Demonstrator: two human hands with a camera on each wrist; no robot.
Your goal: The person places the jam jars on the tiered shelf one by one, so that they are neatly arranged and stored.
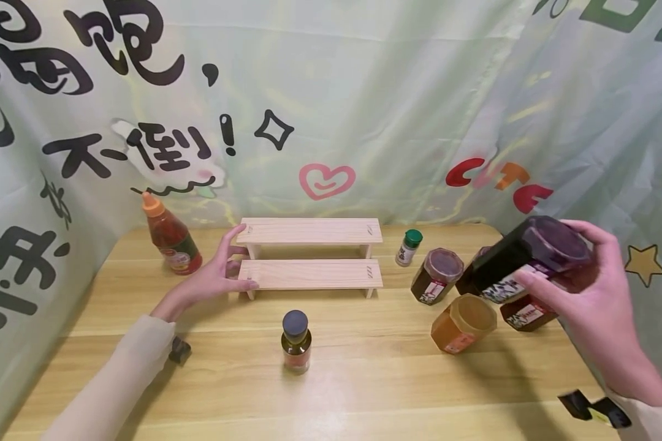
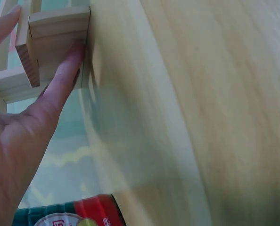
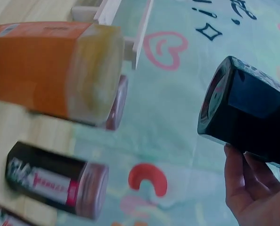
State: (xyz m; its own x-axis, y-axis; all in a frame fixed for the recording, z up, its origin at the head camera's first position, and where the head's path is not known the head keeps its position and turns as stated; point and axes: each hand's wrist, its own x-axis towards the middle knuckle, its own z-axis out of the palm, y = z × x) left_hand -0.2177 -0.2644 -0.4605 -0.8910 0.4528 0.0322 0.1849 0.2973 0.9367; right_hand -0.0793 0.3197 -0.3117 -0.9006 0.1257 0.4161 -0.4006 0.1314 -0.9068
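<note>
My left hand [image 1: 212, 269] is at the left end of a two-step wooden rack [image 1: 311, 274], fingers spread. Its thumb touches the lower step and its index finger reaches the upper one; in the left wrist view a fairly straight finger [image 2: 64, 77] lies against the wood. On the right, my right hand [image 1: 601, 294] grips a dark jar [image 1: 507, 260] with a purple lid, tilted and raised above other jars. In the right wrist view the held jar [image 3: 253, 110] shows its base end. Below it stand an orange jar [image 1: 463, 324] and a dark jar [image 1: 437, 275].
Another dark jar [image 1: 528, 312] is partly hidden under the held one. A small green-capped shaker [image 1: 408, 248] stands right of the rack, a red sauce bottle [image 1: 173, 239] left of it. A small dark-capped bottle [image 1: 296, 343] stands in front. A printed curtain [image 1: 408, 122] hangs behind.
</note>
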